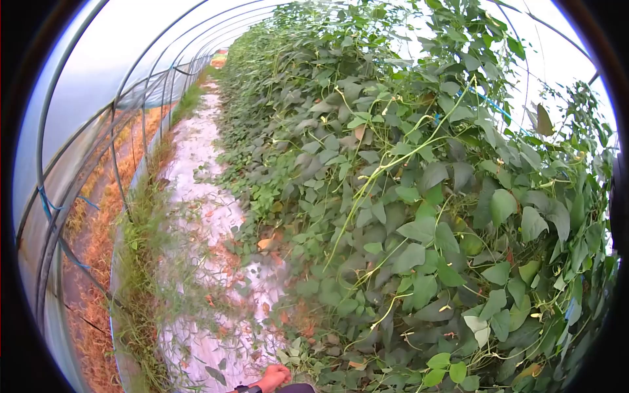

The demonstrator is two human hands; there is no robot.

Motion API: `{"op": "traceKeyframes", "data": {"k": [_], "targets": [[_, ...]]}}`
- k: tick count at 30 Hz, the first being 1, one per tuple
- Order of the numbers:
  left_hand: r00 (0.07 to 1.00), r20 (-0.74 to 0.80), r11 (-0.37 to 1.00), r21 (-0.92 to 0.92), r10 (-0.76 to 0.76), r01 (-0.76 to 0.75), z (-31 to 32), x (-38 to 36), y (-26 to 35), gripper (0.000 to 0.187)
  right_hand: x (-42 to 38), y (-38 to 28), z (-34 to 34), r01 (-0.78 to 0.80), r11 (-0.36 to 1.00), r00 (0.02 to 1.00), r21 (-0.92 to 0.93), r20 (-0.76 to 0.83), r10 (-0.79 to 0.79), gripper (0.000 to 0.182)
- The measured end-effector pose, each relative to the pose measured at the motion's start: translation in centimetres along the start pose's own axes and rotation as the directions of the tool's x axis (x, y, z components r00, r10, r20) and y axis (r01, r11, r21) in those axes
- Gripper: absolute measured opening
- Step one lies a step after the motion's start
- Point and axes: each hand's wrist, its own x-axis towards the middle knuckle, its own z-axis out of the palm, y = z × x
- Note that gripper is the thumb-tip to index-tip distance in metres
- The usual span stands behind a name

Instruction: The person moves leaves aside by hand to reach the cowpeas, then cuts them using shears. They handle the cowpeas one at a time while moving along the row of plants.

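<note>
At the bottom edge of the head view is my left hand (272,378), its fingers curled into a loose fist. Nothing can be seen sticking out of it. A dark band (247,389) circles the wrist. Just right of the hand, a bit of dark clothing (298,388) shows. The hand is nearest to the low leaves (295,357) at the foot of a tall wall of climbing bean-like vines (419,196), apparently apart from them. Long thin green shoots (373,177) hang across the foliage. My right hand is out of the picture.
A pale ground sheet (196,170) strewn with dry leaves forms a path along the plants. Grass (141,295) grows on its left side. Curved metal hoops (118,92) and plastic film (85,150) close in the left. Blue twine (491,103) crosses the upper vines.
</note>
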Motion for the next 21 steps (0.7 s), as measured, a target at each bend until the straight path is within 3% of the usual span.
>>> {"op": "traceKeyframes", "data": {"k": [1,3,5,7,9,11,12,14,17,21], "targets": [[1.0,0.003,1.0,-0.001,0.001,-0.001,0.0,0.3,0.0,0.018,0.8,-1.4,0.4,0.027,0.999,1.0,0.024,-0.007,-0.027,0.041],[0.996,-0.089,0.954,-0.301,-0.026,-0.002,0.0,1.1,-0.4,0.019,2.4,-3.9,1.0,0.084,0.995,0.996,0.047,-0.024,-0.083,0.041],[0.999,-0.05,0.975,-0.221,-0.021,0.01,-1.1,0.4,2.5,0.018,3.6,-6.4,1.5,0.139,0.988,0.99,0.06,-0.039,-0.137,0.041],[0.969,-0.23,0.982,-0.141,0.09,-0.125,-1.8,0.0,5.1,0.022,4.8,-9.0,1.9,0.193,0.979,0.98,0.07,-0.057,-0.19,0.041],[0.985,-0.143,0.987,-0.106,0.101,-0.117,-4.9,4.6,5.3,0.027,6.0,-11.7,2.3,0.247,0.966,0.967,0.081,-0.077,-0.241,0.041],[0.934,-0.282,0.945,-0.178,0.218,-0.274,-6.2,8.0,7.5,0.012,7.2,-14.3,2.4,0.298,0.95,0.952,0.09,-0.104,-0.288,0.041],[0.933,-0.28,0.944,-0.174,0.227,-0.281,-6.6,9.4,9.2,0.012,7.9,-15.7,2.3,0.323,0.942,0.943,0.092,-0.116,-0.311,0.041],[0.87,-0.266,0.873,-0.151,0.416,-0.464,-7.5,11.5,16.0,0.011,9.1,-18.6,2.2,0.372,0.923,0.923,0.095,-0.142,-0.358,0.04],[0.798,-0.242,0.816,-0.04,0.552,-0.576,-7.6,15.1,25.5,0.016,10.6,-22.7,2.0,0.435,0.895,0.891,0.099,-0.188,-0.412,0.04],[0.693,-0.201,0.703,-0.032,0.692,-0.711,-5.4,16.8,37.5,0.018,12.4,-28.0,1.0,0.511,0.855,0.842,0.085,-0.248,-0.479,0.04]]}}
